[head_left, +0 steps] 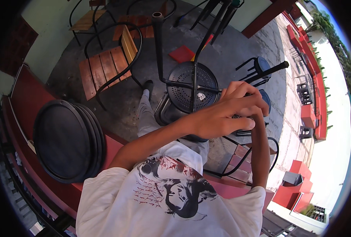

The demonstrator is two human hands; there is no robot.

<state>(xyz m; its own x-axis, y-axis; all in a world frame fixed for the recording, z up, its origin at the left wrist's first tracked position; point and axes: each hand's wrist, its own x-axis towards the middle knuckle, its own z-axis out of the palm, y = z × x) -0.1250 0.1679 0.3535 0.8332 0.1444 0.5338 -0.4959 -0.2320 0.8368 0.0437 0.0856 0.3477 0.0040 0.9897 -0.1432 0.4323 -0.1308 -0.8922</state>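
On a gray concrete floor (120, 106), just ahead of two crossed forearms: an upturned black metal stool (194, 85), perforated round seat down, legs in the air, atop another black seat. In view before its right-hand leg, left hand (217, 120) laid across right hand (238, 90) near the wrist; left fingers half bent, thumb spread apart, free of any object. Right fingers partly hidden, grip impossible to tell. At left, stacked black round discs (64, 140) on a red ledge (114, 147); beyond, a wood-slat armchair (104, 69).
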